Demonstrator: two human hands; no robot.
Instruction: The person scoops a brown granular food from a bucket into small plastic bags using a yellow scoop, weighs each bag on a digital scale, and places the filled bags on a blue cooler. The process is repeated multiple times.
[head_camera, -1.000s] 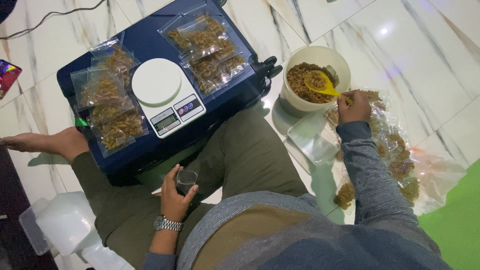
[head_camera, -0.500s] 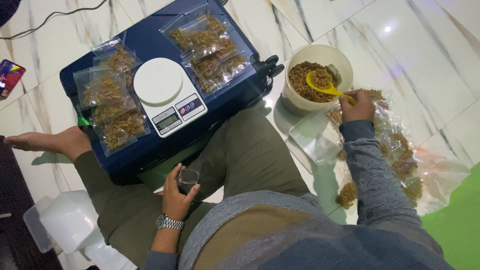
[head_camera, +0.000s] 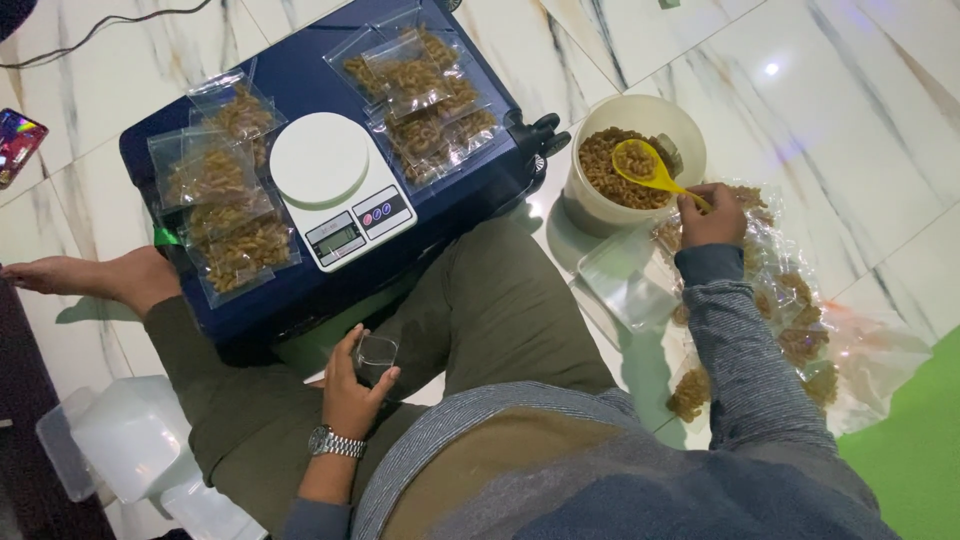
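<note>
A blue suitcase (head_camera: 300, 290) carries a white kitchen scale (head_camera: 340, 188) and filled snack bags (head_camera: 420, 100). Beside it, the right hand (head_camera: 712, 215) pinches a yellow scoop (head_camera: 645, 168) inside the white tub (head_camera: 600, 215) of snacks. The left hand (head_camera: 352, 388) grips a small clear cup (head_camera: 375, 355) over the lap.

Yellow spoon (head_camera: 642, 166), white scale (head_camera: 340, 188), navy suitcase (head_camera: 300, 75) — white marble-veined floor (head_camera: 830, 90), green mat (head_camera: 915, 450).
</note>
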